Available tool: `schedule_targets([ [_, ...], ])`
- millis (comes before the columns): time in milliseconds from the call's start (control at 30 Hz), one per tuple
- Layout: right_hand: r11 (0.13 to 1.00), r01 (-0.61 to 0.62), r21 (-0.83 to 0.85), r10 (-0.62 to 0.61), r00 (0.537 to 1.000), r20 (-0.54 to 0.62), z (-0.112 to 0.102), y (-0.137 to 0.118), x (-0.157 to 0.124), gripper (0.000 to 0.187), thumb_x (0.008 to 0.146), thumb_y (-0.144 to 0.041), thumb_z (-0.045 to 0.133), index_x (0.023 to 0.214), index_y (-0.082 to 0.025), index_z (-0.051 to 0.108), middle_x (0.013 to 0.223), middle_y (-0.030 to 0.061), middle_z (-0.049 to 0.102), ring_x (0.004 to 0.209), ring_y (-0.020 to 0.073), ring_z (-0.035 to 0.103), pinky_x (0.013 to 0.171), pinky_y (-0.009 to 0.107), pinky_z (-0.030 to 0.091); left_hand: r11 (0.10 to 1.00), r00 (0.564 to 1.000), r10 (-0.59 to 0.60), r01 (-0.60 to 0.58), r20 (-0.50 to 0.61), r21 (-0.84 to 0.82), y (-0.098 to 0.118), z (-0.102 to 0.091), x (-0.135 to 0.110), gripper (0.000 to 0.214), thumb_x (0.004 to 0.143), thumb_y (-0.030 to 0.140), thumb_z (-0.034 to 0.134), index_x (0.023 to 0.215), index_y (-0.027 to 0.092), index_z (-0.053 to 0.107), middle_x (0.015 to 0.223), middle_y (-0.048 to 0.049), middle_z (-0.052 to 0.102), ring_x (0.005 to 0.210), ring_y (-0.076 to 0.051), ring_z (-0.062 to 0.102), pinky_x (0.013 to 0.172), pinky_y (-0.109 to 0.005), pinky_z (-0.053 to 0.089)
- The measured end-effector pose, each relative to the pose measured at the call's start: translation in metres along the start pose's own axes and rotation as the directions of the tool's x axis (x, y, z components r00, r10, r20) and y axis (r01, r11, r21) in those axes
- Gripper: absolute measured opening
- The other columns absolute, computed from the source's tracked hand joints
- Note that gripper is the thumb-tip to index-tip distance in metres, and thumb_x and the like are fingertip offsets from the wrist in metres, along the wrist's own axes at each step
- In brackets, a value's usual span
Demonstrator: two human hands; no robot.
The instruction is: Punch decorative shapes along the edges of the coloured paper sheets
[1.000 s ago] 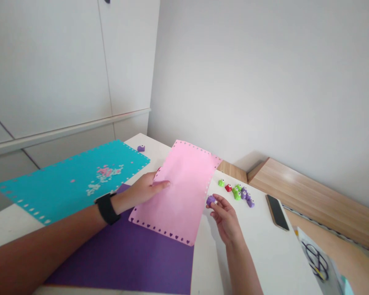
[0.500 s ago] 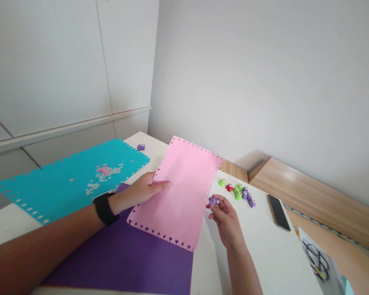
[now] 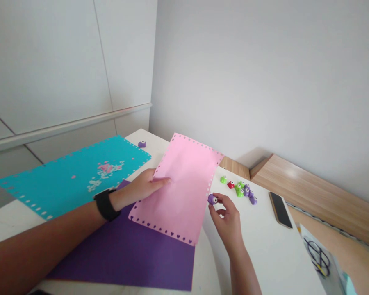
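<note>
My left hand is shut on the left edge of a pink paper sheet with heart-shaped holes punched along its border, and the thumb lies on top. The sheet is lifted slightly above a purple paper sheet. My right hand pinches a small purple craft punch with a googly eye, right next to the pink sheet's right edge. A black wristband circles my left wrist.
A teal punched sheet with pink and white paper bits lies left on the white table. Several small punches sit right of the pink sheet. A phone, a wooden board and a plastic package lie further right.
The purple punch has turned between my right fingers, with its eye now showing clearly. My right hand sits slightly further from the pink sheet, and my left hand still holds the sheet.
</note>
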State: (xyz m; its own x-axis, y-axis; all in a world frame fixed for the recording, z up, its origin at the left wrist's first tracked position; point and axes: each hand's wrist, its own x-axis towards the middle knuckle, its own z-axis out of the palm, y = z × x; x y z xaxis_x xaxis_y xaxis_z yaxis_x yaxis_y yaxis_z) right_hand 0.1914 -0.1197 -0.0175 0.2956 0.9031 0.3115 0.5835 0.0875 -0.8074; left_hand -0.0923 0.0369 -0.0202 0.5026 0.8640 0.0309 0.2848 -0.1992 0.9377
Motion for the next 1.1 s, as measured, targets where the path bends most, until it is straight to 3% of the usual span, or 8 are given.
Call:
schedule_targets([
  [200,1.0,0.021,-0.02,-0.021,1.0,-0.013,-0.001,-0.002,-0.001,0.032,0.086,-0.027,0.065,0.118,-0.023,0.068,0.109,0.0105,0.069,0.089,0.0233,0.067,0.06,0.03,0.058,0.998,0.999,0.05,-0.049,-0.021,0.039,-0.002,0.0,0.0,0.053,0.083,0.059,0.064,0.114,0.017,0.073,0.118,-0.0068,0.076,0.102,-0.033,0.071,0.09,-0.036,0.055],
  [367,0.997,0.053,-0.049,-0.053,0.999,-0.008,-0.001,-0.005,-0.001,0.031,0.086,-0.025,0.064,0.117,-0.024,0.069,0.107,0.0096,0.069,0.088,0.0226,0.067,0.059,0.029,0.057,0.998,0.999,0.026,-0.024,-0.024,0.053,-0.001,0.0,0.0,0.055,0.083,0.061,0.064,0.115,0.017,0.072,0.114,-0.0067,0.077,0.104,-0.034,0.07,0.089,-0.036,0.055],
  [633,0.994,0.107,-0.022,-0.105,0.992,0.065,-0.001,-0.01,-0.003,0.03,0.089,-0.024,0.061,0.117,-0.027,0.07,0.109,0.0091,0.067,0.088,0.0214,0.067,0.058,0.028,0.058,0.999,1.0,0.023,-0.022,-0.022,0.032,0.003,-0.001,0.0,0.061,0.081,0.063,0.065,0.122,0.018,0.071,0.116,-0.0075,0.077,0.105,-0.034,0.069,0.094,-0.04,0.054],
  [867,0.981,-0.058,0.185,0.039,0.994,0.103,0.005,-0.004,-0.003,0.031,0.086,-0.031,0.071,0.117,-0.027,0.071,0.123,0.0101,0.064,0.097,0.024,0.067,0.061,0.03,0.061,0.995,0.996,0.074,-0.071,-0.048,0.065,0.006,-0.005,-0.002,0.053,0.085,0.059,0.065,0.115,0.015,0.072,0.114,-0.0094,0.077,0.101,-0.032,0.071,0.092,-0.038,0.055],
  [1100,0.82,-0.272,0.504,0.188,0.959,0.212,0.014,0.001,-0.001,0.033,0.081,-0.034,0.081,0.11,-0.023,0.072,0.112,0.0089,0.075,0.104,0.0264,0.07,0.091,0.041,0.056,0.991,0.99,0.132,-0.131,-0.05,0.032,0.008,-0.002,-0.003,0.047,0.087,0.056,0.065,0.113,0.018,0.074,0.114,-0.0083,0.077,0.102,-0.03,0.072,0.092,-0.036,0.054],
])
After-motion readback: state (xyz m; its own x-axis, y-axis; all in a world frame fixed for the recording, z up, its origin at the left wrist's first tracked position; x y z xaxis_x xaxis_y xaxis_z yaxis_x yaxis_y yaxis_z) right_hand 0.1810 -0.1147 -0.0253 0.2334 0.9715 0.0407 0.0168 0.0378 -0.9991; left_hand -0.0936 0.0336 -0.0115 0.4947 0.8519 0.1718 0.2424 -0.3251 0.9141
